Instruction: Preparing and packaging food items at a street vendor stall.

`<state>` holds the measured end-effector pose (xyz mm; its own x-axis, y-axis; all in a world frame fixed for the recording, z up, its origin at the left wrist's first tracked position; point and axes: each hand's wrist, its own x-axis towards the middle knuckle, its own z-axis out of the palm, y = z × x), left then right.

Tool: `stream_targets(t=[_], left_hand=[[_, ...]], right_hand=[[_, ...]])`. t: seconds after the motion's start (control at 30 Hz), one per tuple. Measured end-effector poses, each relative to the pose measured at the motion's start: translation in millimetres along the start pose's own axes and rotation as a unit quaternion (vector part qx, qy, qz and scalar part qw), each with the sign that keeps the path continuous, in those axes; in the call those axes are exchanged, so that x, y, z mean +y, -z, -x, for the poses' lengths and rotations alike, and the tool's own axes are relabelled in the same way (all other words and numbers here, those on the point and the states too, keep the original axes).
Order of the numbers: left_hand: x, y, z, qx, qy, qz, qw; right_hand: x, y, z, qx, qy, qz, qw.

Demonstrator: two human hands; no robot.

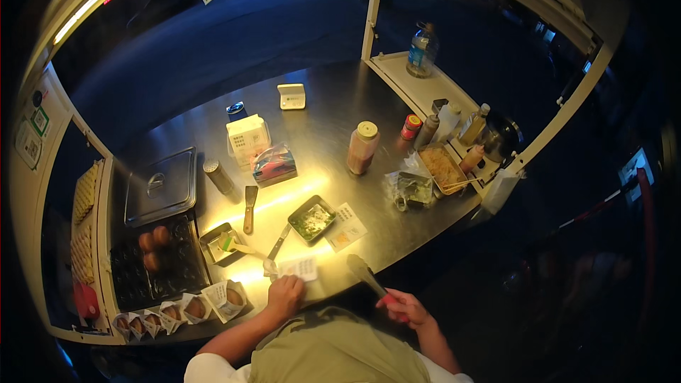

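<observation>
My right hand (408,308) grips a pair of metal tongs (367,274) by the red handle, the metal end pointing up and left over the counter edge. At the counter's front, my left hand (287,293) has its fingers curled at the lower edge of a printed paper bag (299,268), which is slightly blurred. Just beyond lies a dark-handled spreader (279,242). A brush (230,244) rests in a small metal tray (208,244). Chopped greens fill part of a square tray (312,219), with another printed paper bag (348,229) partly beneath it.
At left, a black griddle (175,263) holds several round brown buns (154,242) beside a lidded metal pan (162,186). Several bagged buns (194,307) line the front edge. A scraper (249,210), shaker (217,175), tissue box (274,165), sauce jar (364,148) and shredded-food tray (440,167) stand farther back.
</observation>
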<state>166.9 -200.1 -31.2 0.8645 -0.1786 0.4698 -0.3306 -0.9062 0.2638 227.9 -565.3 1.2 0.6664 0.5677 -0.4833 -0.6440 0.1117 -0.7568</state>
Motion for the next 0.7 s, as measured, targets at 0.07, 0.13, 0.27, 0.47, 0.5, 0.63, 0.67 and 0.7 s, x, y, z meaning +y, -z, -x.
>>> stream_targets(t=[0.07,0.13,0.27,0.47,0.5,0.63,0.67,0.7], left_hand=[[-18,-21,43,-0.141,0.118,-0.039,0.982],[-25,-36,61,-0.115,0.161,-0.015,0.980],[-30,-44,67,-0.012,0.289,0.129,0.948],[-40,-41,95,0.080,0.374,0.394,0.836],[-40,-25,94,0.095,0.394,0.385,0.829],[-48,35,103,0.160,0.303,0.333,0.878],[-52,50,105,0.178,0.328,0.321,0.871],[-52,74,106,0.203,0.351,0.330,0.852]], right_hand=[[2,-4,-15,-0.026,-0.019,0.045,0.998],[-1,-14,-27,-0.051,-0.036,0.063,0.996],[-2,-28,-45,-0.085,-0.131,0.169,0.973],[27,-67,-85,-0.087,-0.134,0.377,0.912],[30,-75,-93,-0.108,-0.145,0.388,0.904],[7,-125,-95,-0.111,-0.097,0.433,0.889],[3,-133,-97,-0.122,-0.092,0.411,0.899],[1,-145,-102,-0.134,-0.087,0.390,0.907]])
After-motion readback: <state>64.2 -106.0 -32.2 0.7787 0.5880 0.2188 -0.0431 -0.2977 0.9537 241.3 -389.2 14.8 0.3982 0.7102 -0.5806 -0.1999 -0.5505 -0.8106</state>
